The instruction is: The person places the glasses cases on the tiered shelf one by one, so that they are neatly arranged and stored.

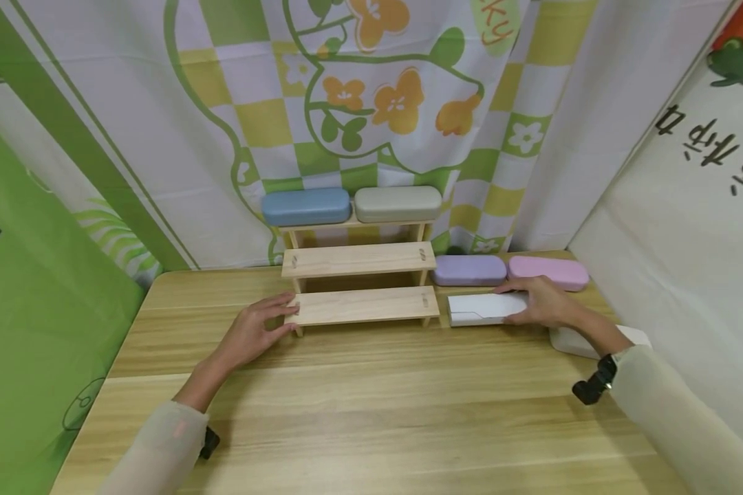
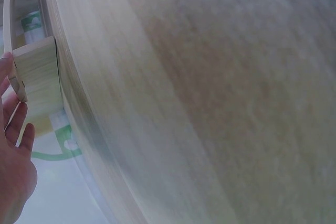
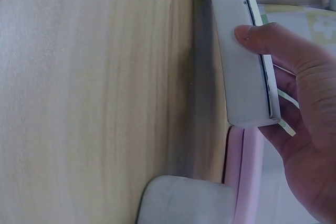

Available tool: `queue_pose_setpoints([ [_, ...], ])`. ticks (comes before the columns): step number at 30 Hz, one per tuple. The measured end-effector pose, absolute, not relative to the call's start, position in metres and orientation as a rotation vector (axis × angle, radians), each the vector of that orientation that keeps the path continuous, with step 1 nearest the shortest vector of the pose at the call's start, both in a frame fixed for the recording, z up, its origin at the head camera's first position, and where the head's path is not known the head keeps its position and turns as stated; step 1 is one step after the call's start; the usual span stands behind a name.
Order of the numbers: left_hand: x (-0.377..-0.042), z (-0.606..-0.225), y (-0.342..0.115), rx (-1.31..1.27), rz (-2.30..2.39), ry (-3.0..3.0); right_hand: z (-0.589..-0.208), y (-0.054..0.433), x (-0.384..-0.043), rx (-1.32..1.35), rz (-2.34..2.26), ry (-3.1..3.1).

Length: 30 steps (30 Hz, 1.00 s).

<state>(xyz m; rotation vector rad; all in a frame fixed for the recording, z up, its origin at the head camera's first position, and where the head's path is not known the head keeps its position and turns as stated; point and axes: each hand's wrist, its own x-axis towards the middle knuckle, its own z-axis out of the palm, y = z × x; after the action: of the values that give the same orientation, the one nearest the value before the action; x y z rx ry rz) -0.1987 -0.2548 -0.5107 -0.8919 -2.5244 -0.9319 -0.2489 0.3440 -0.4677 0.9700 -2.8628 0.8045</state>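
My right hand (image 1: 541, 302) grips the right end of a white glasses case (image 1: 479, 309), with the thumb on its near side in the right wrist view. That case (image 3: 239, 51) has a dark seam along its edge. At the left end of a three-step wooden rack (image 1: 365, 306), my left hand (image 1: 256, 330) has its fingertips at the lowest step. In the left wrist view the fingers (image 2: 17, 121) lie along the end of the rack (image 2: 37, 72). A blue case (image 1: 306, 206) and a grey-beige case (image 1: 398, 204) sit side by side on the top step.
Right of the rack, a purple case (image 1: 469, 270) and a pink case (image 1: 551, 273) stand behind the white one. Another whitish case (image 1: 572, 342) lies partly under my right forearm. Printed curtains (image 1: 402, 89) hang behind the wooden table (image 1: 359, 412).
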Motion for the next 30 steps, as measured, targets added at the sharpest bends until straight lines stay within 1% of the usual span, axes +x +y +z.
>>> queue_pose_setpoints([
  [18, -0.197, -0.508, -0.253, -0.890, -0.917, -2.531, -0.447, 0.346, -0.244, 0.975, 0.725, -2.819],
  [30, -0.198, -0.509, -0.253, -0.888, -0.907, -2.529, -0.434, 0.333, -0.248, 1.073, 0.713, -2.715],
])
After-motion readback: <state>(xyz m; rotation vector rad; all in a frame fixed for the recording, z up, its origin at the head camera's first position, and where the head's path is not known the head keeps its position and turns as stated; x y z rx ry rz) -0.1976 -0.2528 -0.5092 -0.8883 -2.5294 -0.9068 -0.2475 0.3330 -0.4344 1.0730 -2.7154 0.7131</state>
